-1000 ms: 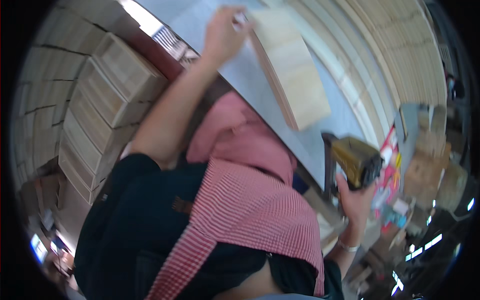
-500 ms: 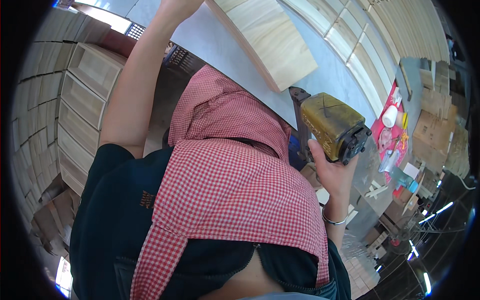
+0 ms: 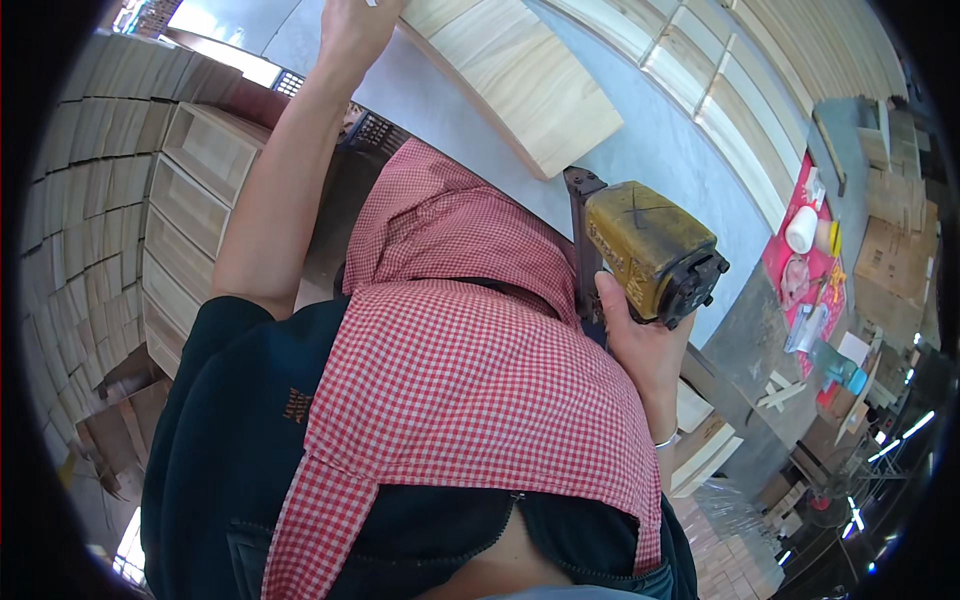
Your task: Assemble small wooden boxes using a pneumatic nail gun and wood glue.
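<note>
a person in a dark top with a red-and-white checked cloth draped over the shoulders fills the middle of the view. the right hand, at about four o'clock from the centre, is wrapped tightly round the handle of a worn yellow nail gun, whose blocky body sits just above the hand. the left hand reaches up to the twelve o'clock edge, resting at the near end of a pale wooden board; whether its fingers are spread or gripping cannot be told, as they are cut off by the rim. the board lies on a grey worktable. stacked wooden boxes stand at nine o'clock. a red mat with small items lies at three o'clock.
</note>
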The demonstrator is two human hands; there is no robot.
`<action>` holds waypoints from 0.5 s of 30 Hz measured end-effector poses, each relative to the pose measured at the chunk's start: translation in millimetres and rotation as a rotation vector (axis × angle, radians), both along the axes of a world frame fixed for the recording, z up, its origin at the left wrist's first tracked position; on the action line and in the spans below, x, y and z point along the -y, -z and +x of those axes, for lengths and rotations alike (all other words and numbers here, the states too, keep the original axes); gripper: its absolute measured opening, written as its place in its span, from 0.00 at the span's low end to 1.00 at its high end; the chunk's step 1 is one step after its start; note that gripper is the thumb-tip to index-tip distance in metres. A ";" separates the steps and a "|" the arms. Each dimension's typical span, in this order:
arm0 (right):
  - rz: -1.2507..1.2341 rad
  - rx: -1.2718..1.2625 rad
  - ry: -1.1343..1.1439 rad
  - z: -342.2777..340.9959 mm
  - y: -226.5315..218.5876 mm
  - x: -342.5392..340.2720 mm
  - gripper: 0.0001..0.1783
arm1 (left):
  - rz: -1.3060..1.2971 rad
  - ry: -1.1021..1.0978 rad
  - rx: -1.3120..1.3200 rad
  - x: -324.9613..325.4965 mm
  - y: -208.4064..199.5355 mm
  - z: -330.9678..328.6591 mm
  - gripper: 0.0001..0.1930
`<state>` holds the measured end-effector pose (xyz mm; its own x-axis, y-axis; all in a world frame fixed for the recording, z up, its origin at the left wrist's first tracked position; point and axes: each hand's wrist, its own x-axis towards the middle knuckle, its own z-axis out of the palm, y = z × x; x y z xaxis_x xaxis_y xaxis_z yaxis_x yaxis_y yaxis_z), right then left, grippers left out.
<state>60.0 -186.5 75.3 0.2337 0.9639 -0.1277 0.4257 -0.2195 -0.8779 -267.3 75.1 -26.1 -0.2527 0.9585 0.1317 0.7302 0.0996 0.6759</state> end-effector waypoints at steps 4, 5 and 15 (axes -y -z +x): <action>-0.012 -0.014 -0.003 5.5 3.8 0.2 0.22 | -0.008 -0.037 -0.021 3.0 -1.5 10.6 0.15; -0.019 -0.018 -0.006 6.9 4.4 0.2 0.22 | -0.008 -0.046 -0.007 3.5 -0.2 12.6 0.15; -0.112 -0.037 -0.051 24.8 -14.9 -15.7 0.21 | -0.079 -0.137 -0.222 10.0 12.1 26.6 0.15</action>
<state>84.9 -170.8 90.2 0.1778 0.9536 -0.2431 0.4070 -0.2962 -0.8641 -240.7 65.1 -38.1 -0.3538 0.9270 0.1243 0.8359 0.2538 0.4867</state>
